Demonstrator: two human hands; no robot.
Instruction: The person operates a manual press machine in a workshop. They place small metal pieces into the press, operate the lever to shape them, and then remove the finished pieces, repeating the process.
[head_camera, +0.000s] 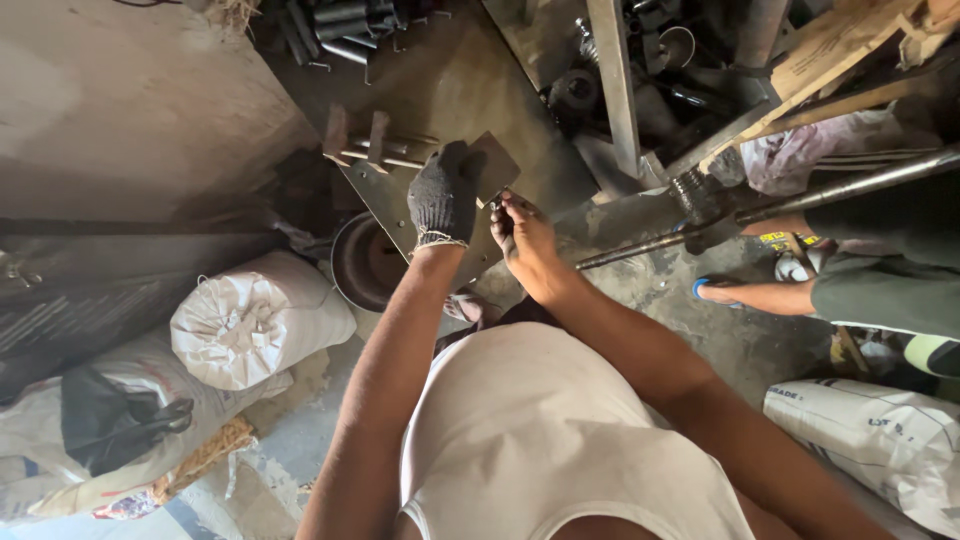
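The pale concrete slab (120, 100) fills the upper left, with the grey dusty floor (470, 90) running away from it toward the top. Against the slab's lower edge lie 2 stuffed white woven sacks (255, 320), one tied at its neck, and a crumpled black cloth (110, 415) rests on the lower one. Another white printed sack (880, 440) lies at the lower right. A long grey steel bar (615, 80) stands up through a heap of dark metal scrap near the top, and a round steel rod (790, 195) crosses the right side at a slant. A flat, angular grey steel plate (400, 200) lies on the floor in the middle, with a rusty round metal bowl (365, 262) touching its lower left edge. Another person's foot in a blue sandal (745, 293) rests on the floor at the right, below the rod.

The left hand (442, 198), in a dark knitted glove, is closed around the edge of a small dark square metal plate (492, 165), held up just above the floor plate. The bare right hand (525, 240) sits just beside it, fingertips (502, 210) pinched together at the small plate's lower corner; whether they grip anything cannot be told.
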